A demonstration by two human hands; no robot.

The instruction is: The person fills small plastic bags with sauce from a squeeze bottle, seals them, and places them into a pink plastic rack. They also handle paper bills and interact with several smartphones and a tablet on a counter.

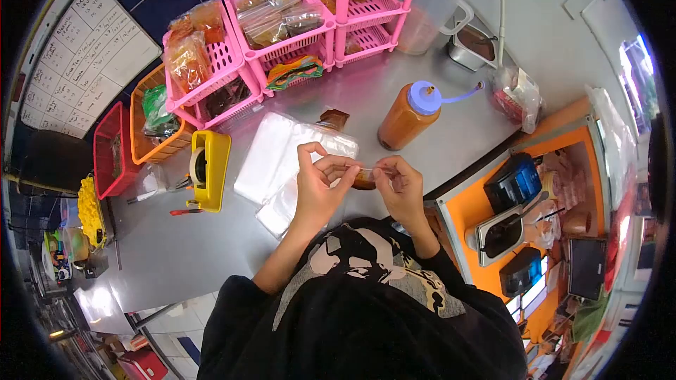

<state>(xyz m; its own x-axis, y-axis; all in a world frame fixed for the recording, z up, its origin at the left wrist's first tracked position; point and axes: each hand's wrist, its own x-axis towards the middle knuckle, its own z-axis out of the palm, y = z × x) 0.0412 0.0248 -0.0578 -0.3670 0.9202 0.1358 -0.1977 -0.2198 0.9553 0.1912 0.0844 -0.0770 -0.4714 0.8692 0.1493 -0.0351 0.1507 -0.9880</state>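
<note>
**Two hands pinching a small filled packet above a steel bench**

The steel bench (394, 91) carries everything shown. Along its far edge stand pink rack shelves (282, 35) stocked with sealed snack bags, kept upright and open-fronted, probably so that finished packs stay sorted and within reach. A stack of clear plastic bags (282, 151) lies flat near the middle of the bench, just beyond the hands, placed apparently as ready stock. An orange sauce bottle (405, 116) with a blue cap stands upright toward the right edge. A yellow tape dispenser (208, 169) sits toward the left edge, beside the bag stack.

The left hand (317, 186) and right hand (401, 186) meet over the near edge, each closed narrowly, thumb against fingers, on opposite ends of a small brown-filled packet (364, 179). The packet is held off the bench between them, stretched taut, a grip that seems meant to keep its mouth controlled.
</note>
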